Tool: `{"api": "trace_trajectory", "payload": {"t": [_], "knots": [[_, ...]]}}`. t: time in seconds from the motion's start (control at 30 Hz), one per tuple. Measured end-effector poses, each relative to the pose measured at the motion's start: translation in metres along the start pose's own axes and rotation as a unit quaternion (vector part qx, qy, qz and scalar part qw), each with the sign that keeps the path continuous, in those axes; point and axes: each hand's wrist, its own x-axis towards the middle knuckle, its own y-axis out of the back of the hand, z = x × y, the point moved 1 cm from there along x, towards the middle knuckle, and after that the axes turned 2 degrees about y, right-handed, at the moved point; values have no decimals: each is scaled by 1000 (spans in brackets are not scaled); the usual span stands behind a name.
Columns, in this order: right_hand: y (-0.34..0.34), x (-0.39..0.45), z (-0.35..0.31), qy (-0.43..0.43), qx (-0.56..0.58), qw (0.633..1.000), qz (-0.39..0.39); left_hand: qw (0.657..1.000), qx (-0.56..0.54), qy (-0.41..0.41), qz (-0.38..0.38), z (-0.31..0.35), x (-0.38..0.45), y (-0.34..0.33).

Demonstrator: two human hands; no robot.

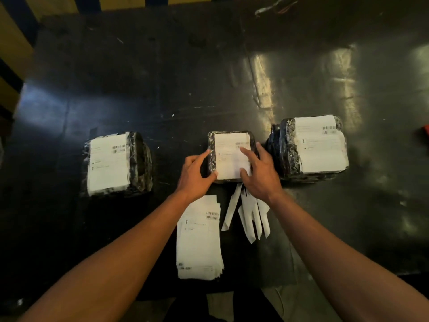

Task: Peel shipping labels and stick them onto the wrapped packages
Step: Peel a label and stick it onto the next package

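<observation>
Three black packages in clear wrap sit in a row on the dark table, each with a white label on top. My left hand [196, 174] grips the left side of the middle package [211, 145]. My right hand [260, 171] lies with fingers spread on that package's label [229, 156], pressing it flat. The left package [116, 162] and the right package [308, 147] stand untouched. A stack of unpeeled labels [198, 240] lies near the front edge between my forearms.
Several peeled white backing strips [251, 217] lie just right of the label stack. The dark, shiny table [185, 77] stretches far back. A small red object [423, 133] sits at the right edge. Yellow and blue shapes border the top left.
</observation>
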Motion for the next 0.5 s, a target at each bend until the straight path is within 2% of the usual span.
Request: {"api": "trace_trajectory", "payload": {"t": [0.1,0.23,0.37,0.5], "knots": [[-5,-33,-5,48,0,998,35,999,3,-22,31,-26,-32,13],[-28,-85,-8,46,56,997,26,999,-12,-13,46,-72,-85,19],[-65,-127,-10,-10,108,994,-19,999,-10,38,35,-112,-129,7],[-97,-142,-14,-87,160,983,-21,999,-24,45,18,-130,-153,-14]]}}
